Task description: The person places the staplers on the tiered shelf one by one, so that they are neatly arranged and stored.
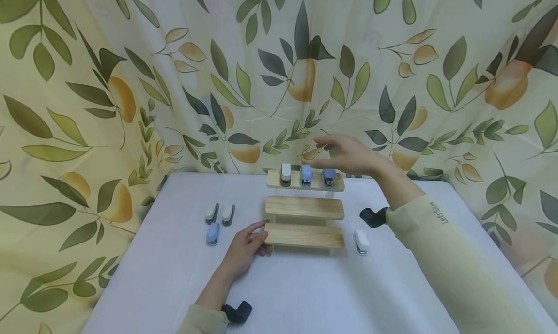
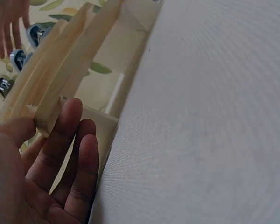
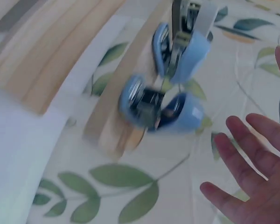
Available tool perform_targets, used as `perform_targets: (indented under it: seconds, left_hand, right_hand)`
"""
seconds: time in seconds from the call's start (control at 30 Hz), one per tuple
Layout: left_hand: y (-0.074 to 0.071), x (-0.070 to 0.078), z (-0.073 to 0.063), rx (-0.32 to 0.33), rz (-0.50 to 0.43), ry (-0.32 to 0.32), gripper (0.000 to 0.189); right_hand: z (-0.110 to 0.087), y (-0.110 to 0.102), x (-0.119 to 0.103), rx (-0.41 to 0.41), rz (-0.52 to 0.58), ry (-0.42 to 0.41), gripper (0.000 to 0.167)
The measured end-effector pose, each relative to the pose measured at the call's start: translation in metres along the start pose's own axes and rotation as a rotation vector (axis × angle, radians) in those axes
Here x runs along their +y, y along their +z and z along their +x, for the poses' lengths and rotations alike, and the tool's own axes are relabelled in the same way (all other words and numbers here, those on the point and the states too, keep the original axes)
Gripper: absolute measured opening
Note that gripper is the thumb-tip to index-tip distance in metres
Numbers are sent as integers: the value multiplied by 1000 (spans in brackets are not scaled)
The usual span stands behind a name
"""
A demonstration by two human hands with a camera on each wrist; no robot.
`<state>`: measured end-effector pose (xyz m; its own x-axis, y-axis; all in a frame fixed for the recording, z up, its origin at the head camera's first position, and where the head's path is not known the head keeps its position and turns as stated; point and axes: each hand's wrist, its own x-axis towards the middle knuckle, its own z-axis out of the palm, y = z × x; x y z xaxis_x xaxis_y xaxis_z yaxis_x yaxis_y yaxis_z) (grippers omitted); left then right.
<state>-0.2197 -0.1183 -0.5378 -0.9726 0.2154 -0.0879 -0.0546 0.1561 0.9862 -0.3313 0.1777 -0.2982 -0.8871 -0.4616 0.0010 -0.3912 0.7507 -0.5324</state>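
The left grip (image 1: 247, 246) pinches one end of the lowest plank (image 1: 304, 235) of a pale, grained wooden rack (image 1: 305, 207) on the white worktop (image 1: 152, 280). The right grip (image 1: 346, 155), fingers apart, hovers near three rounded staplers (image 1: 306, 174) on the top plank (image 1: 273, 179).

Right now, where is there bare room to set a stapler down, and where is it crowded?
Bare: the middle shelf, the bottom shelf except where the left grip holds its left end, and the tabletop in front of that shelf. Crowded: the top shelf, with three staplers, and the tabletop left of the shelves, where three more sit clustered.
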Motion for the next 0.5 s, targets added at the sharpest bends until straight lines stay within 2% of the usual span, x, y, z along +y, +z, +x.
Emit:
perform_targets:
  seconds: [0.27,0.5]
  left_hand:
    - [0,1,-1,11,10,-3,48]
    - [1,1,0,12,11,-1,48]
  right_hand:
    - [-43,-8,33,21,57,51,78]
    - [-79,5,63,35,82,82,76]
